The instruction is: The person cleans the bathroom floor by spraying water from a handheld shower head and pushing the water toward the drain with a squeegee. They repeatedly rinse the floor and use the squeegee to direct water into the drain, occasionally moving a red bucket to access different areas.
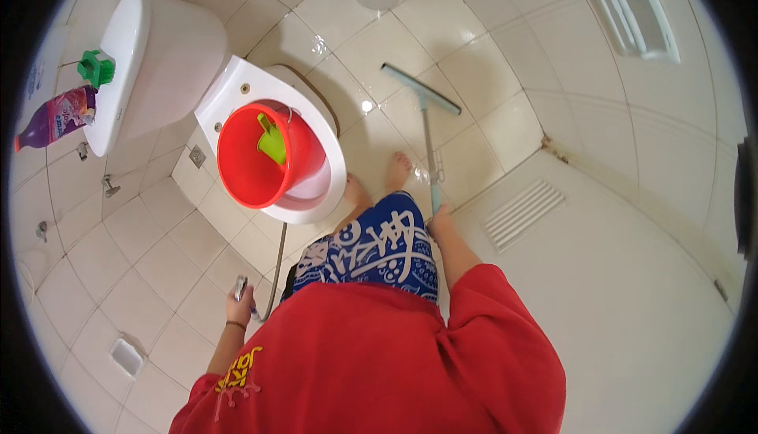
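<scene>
Leftmost, a purple plastic bottle point(57, 118) with a red cap and a green bristled brush point(95, 69) sit at the lid edge of a glossy white toilet tank point(178, 59). Below them, the person's left forearm, with a dark band at the wrist, reaches out low to the side and angles upward; the left hand point(239, 305) is closed around a shiny metal sprayer point(241, 284), fingers curled in, the sprayer head poking up above the fist. A thin grey hose point(278, 264) bends from beneath that hand up toward the toilet. Right of it, a smooth round red bucket point(233, 167) with a wire handle rests in the white oval toilet bowl point(334, 162), and a lime-green plastic scoop point(272, 142) leans inside. At centre are a red shirt point(371, 347), blue-and-white patterned shorts point(379, 241) and bare feet point(400, 170) on pale, wet, shiny tiles. The right arm hangs bent close beside the shorts; the right hand point(441, 221) grips the pale blue end of a squeegee point(429, 138), its individual fingers too hidden to make out. The slim pole runs forward to a straight, dark-edged blade on the floor. Farther right lies a flat white panel with a slatted vent point(525, 215).
</scene>
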The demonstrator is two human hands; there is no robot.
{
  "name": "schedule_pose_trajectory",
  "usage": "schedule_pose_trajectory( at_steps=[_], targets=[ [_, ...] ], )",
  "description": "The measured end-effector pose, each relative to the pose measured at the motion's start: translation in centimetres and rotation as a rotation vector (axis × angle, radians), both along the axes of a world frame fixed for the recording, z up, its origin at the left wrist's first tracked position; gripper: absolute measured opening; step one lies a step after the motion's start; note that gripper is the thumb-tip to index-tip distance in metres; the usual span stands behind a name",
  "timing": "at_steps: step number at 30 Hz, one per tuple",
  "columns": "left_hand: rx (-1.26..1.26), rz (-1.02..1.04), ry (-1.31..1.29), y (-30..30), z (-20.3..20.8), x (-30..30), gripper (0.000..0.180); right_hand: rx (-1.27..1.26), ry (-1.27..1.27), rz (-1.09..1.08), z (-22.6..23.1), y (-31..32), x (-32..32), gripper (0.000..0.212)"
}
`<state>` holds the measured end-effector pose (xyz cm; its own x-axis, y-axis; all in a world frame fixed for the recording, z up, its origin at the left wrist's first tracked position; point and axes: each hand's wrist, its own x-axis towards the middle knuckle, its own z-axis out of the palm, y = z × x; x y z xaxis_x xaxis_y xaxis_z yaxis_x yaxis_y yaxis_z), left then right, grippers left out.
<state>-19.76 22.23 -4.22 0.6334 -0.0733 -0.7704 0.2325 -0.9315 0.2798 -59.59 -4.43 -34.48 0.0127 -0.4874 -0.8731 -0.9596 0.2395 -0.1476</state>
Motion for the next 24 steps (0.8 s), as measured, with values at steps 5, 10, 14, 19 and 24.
schedule_pose_trajectory(
  at_steps=[5,10,14,19,24],
  targets=[
    [-0.002,-0.12,-0.029,-2.2,-1.0,2.0,0.018,-0.003,-0.147,-0.015,7.5,2.2,-2.5,0.06],
    [0.187,-0.271,0.004,-2.1,-1.5,1.5,0.016,-0.269,-0.105,0.363,2.0,-15.9,5.3,0.046],
    [0.212,-0.302,-0.019,-1.8,-1.1,0.4,0.015,-0.386,-0.179,0.245,-5.7,-26.0,15.7,0.034],
    [0.258,-0.236,-0.026,-1.9,-0.9,-0.8,0.015,-0.263,-0.149,0.17,-7.5,-17.4,12.3,0.047],
    [0.172,-0.272,0.069,-2.2,-2.3,-0.6,0.021,0.089,0.024,0.253,2.1,-6.4,-2.2,0.052]
  ],
)
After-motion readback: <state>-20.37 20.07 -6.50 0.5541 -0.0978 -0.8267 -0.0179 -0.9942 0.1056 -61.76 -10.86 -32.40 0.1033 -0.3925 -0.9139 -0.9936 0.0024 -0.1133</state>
